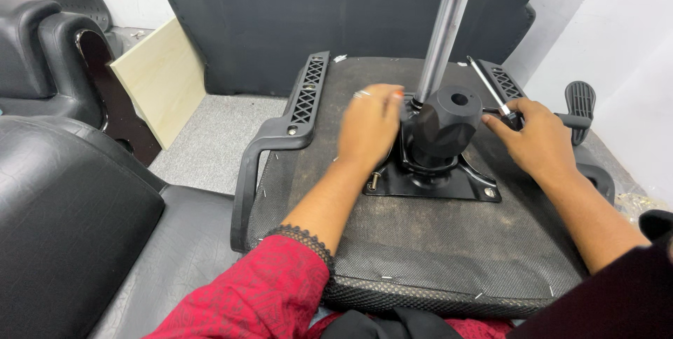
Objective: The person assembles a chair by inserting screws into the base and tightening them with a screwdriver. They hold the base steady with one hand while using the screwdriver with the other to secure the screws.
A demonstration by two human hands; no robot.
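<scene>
1. Grey carpet (210,136) covers the floor, with a pale wooden board (165,79) leaning against a black armchair (42,51) and a dark upholstered panel (294,9) behind.
2. An upturned chair seat (420,241), its fabric underside facing up, lies just below both hands, with a black armrest (280,129) at its left edge.
3. A black metal mechanism plate (434,181) sits on the seat between the hands, and a chrome gas cylinder (442,44) rises from its black hub (442,125).
4. The left hand (368,125) rests against the hub's left side; its fingers (389,97) are blurred, so I cannot tell their grip.
5. The right hand (536,139) has its fingers (501,125) closed around a black lever handle (571,120) just beside the hub.
</scene>
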